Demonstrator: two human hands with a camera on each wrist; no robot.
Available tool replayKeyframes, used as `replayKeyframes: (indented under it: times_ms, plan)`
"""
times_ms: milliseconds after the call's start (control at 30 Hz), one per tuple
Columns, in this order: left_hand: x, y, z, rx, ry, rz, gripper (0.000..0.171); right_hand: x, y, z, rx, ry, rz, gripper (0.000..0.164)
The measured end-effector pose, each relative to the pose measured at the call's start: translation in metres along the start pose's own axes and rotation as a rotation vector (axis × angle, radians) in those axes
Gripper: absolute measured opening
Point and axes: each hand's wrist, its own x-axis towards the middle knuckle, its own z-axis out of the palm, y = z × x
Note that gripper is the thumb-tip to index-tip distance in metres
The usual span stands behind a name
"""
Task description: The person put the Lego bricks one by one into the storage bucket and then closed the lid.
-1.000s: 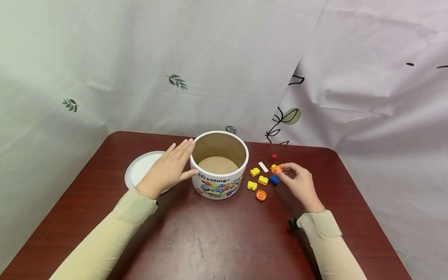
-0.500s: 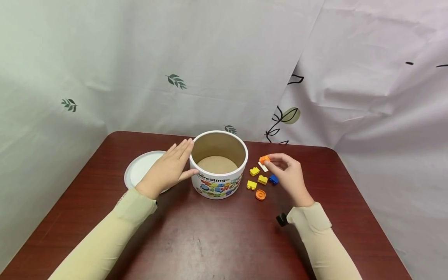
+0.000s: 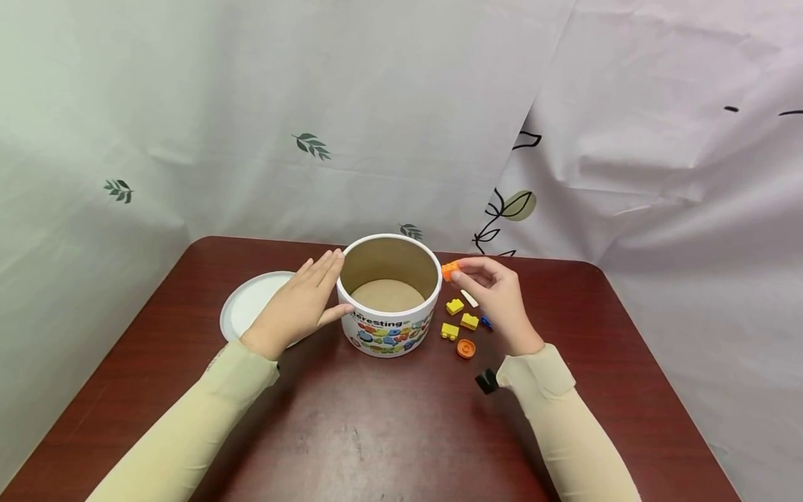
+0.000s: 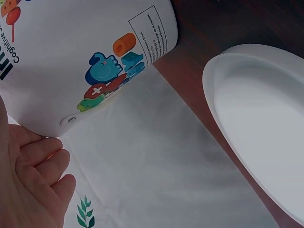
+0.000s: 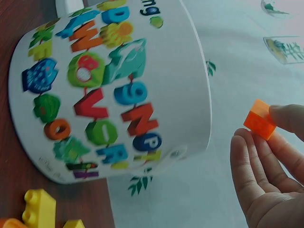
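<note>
An orange toy brick [image 3: 449, 270] is pinched between the thumb and fingers of my right hand [image 3: 495, 296], just off the right side of the bucket's rim. In the right wrist view the same orange brick [image 5: 261, 118] shows at the fingertips, apart from the printed wall. The round white bucket [image 3: 383, 335] has coloured pictures outside and a bare tan bottom inside. My left hand [image 3: 297, 307] lies with straight fingers against its left side; in the left wrist view the fingers [image 4: 47, 159] touch the bucket wall [image 4: 61, 61].
Right of the bucket lie yellow bricks [image 3: 449, 331], an orange round piece [image 3: 465, 348], a white strip [image 3: 469, 298] and a partly hidden blue brick [image 3: 486, 322]. A white lid [image 3: 241, 307] sits left, partly under my left arm. A pale curtain [image 3: 376, 125] hangs behind the table.
My right hand has lifted the orange brick and carried it left, from among the loose bricks to beside the bucket's rim. The left hand has stayed against the bucket.
</note>
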Motion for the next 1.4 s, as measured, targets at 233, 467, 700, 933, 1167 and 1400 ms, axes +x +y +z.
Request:
replayKeyframes:
  times_ms: [233,467,700,933,1167,1400]
  plan:
    - [-0.001,-0.002,0.002,-0.005,0.012,-0.001,0.088,0.018,-0.002,0.014,0.016,-0.081,-0.047,0.029]
    - [0.000,-0.001,0.003,-0.029,0.018,-0.001,0.088,0.046,0.012,0.030,0.042,-0.130,-0.071,0.031]
    - [0.000,0.001,0.002,-0.029,0.019,-0.004,0.088,0.064,0.010,0.052,-0.057,-0.199,-0.012,0.023]
    - [0.000,0.001,0.003,-0.046,0.018,-0.008,0.088,0.078,0.013,0.077,-0.231,-0.256,0.056,0.015]
    - [-0.001,0.000,0.005,-0.055,0.016,-0.015,0.088,0.078,0.012,0.082,-0.470,-0.232,-0.055,0.017]
    - [0.000,0.000,0.007,-0.056,0.022,-0.020,0.088,0.068,0.004,0.062,-0.517,-0.197,-0.213,0.018]
